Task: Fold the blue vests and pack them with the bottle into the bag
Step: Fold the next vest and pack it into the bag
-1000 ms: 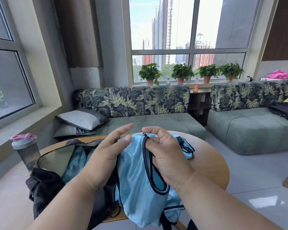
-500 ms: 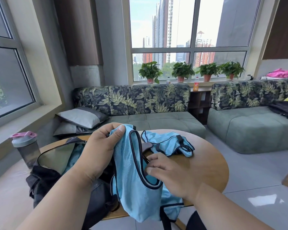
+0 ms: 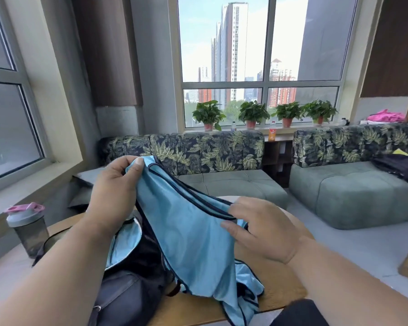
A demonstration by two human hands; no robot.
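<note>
Round wooden table [image 3: 280, 292], both hands gripping blue vest [image 3: 193, 236], no legible writing

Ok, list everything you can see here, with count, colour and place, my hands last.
blue vest: one held, light blue with dark trim, stretched between both hands above the table
bag: one, black, open on the table, blue fabric inside
bottle: one, grey with pink lid, table's left edge
table: one, round, wooden
sofas: two, green seats, leaf-print backs
potted plants: four, green, windowsill
orange bottle: one, between the sofas
pink cloth: one, far right ledge
left hand: pinches the vest's upper corner
right hand: grips the vest's trimmed edge
</note>
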